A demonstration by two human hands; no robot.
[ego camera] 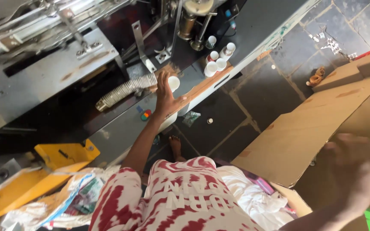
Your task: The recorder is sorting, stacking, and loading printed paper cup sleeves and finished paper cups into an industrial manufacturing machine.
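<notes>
The left hand point(166, 99) reaches over the desk point(120, 128), its grip closed around one white paper cup point(174, 83) just beside the long stack of cups point(125, 90). Five loose white cups point(217, 55) stand beyond that stack. The right hand point(356, 171) is blurred near the cardboard sheet point(305, 132); its grip cannot be told.

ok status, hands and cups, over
Left hand on the end of the stacked cup row, a white cup by its fingers. Right hand blurred over cardboard. Nothing blocking.

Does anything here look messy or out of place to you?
Yes. A long stack of paper cups lies on its side across the machine top rather than standing, just beyond the left hand, which holds one white cup. Small scraps litter the dark tiled floor. The right hand is too blurred to judge.
</notes>
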